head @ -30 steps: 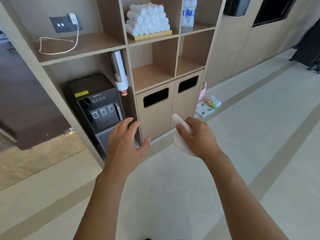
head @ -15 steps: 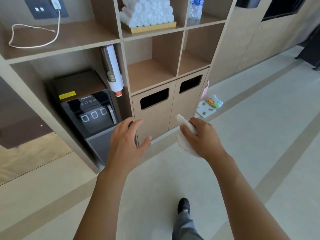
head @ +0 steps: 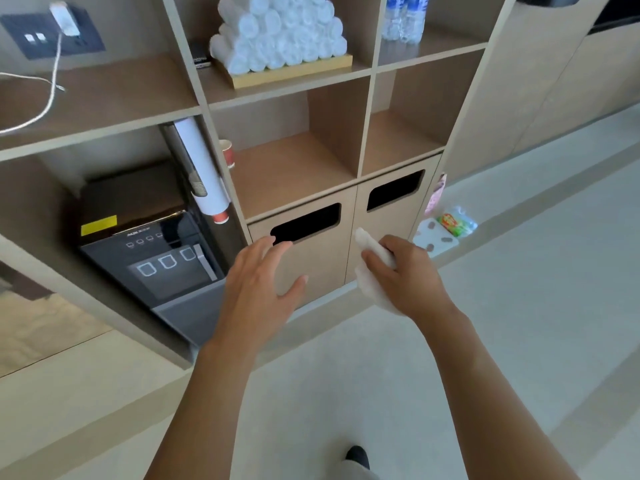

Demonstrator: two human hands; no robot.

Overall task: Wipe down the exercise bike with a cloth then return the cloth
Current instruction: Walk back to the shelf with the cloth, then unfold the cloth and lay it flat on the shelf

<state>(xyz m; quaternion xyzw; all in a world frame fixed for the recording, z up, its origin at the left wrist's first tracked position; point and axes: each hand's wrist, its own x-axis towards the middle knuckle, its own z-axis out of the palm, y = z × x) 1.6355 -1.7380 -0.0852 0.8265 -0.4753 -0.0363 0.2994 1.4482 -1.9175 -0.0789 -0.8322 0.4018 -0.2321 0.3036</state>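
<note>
While our right hand point(head: 410, 275) grips the white cloth point(head: 372, 282) in curled fingers, we hold it in front of the right bin door point(head: 388, 233), below its dark slot point(head: 394, 189). Our left hand point(head: 258, 292) is spread wide and holds nothing, with fingertips near the slot of the left bin door point(head: 311, 268). Rolled towels point(head: 277, 32) lie stacked on the far shelf above.
</note>
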